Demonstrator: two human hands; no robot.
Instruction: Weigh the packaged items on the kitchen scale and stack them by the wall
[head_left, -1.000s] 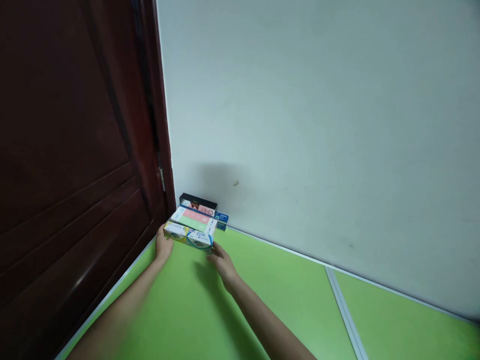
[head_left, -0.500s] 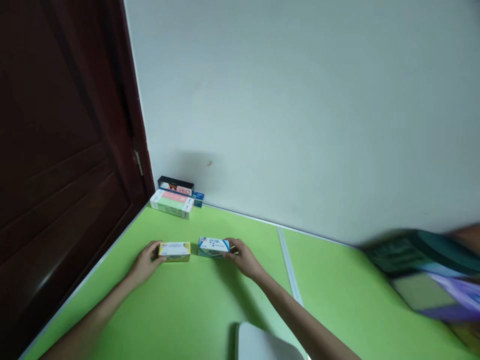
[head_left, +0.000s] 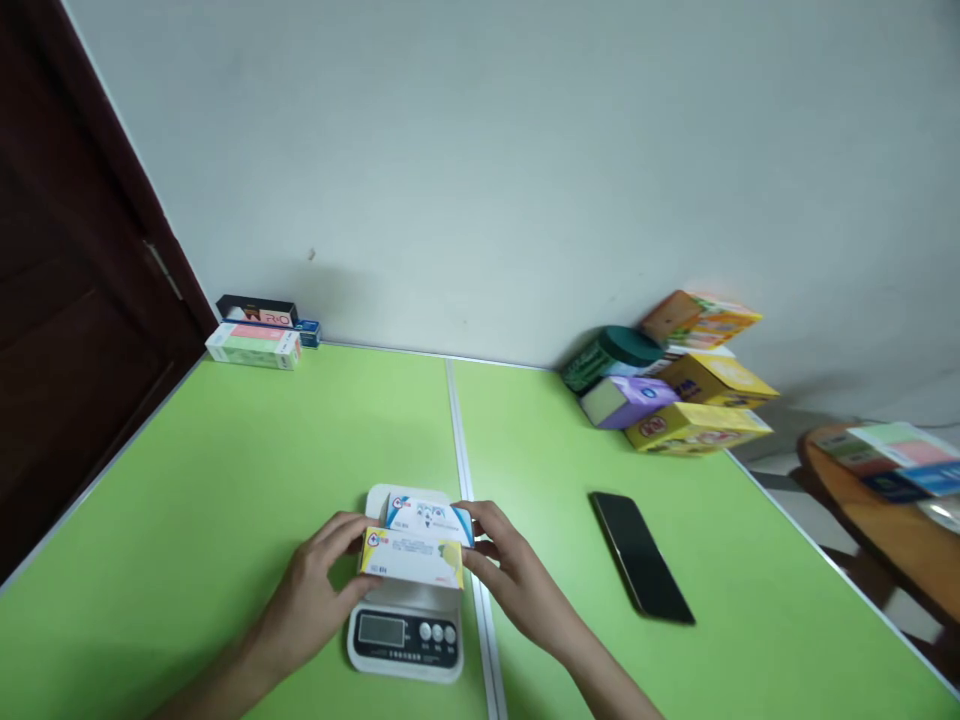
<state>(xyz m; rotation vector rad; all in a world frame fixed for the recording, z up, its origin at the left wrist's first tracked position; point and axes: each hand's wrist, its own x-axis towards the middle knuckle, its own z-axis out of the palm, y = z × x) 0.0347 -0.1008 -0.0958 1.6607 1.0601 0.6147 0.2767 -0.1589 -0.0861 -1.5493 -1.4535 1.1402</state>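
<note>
My left hand (head_left: 322, 580) grips the left end of a small white and yellow box (head_left: 412, 558). Behind it, a similar white and blue box (head_left: 429, 518) is held at its right end by my right hand (head_left: 510, 570), whose fingers also come up to the yellow box's right end. Both boxes lie side by side over the platform of a white kitchen scale (head_left: 405, 675); whether they rest on it or hover just above, I cannot tell. Below the boxes, the scale's grey display and several round buttons face me.
A black phone (head_left: 642, 557) lies on the green table (head_left: 225, 470) at the right. Farther back are a green tub (head_left: 611, 358), a purple pack (head_left: 630, 400) and yellow boxes (head_left: 697, 428). At the back left, several small boxes (head_left: 255, 343) stand against the wall.
Both hands have carried the two boxes from the left part of the table to over the scale. The view has swung right, bringing in the phone and more boxes.
</note>
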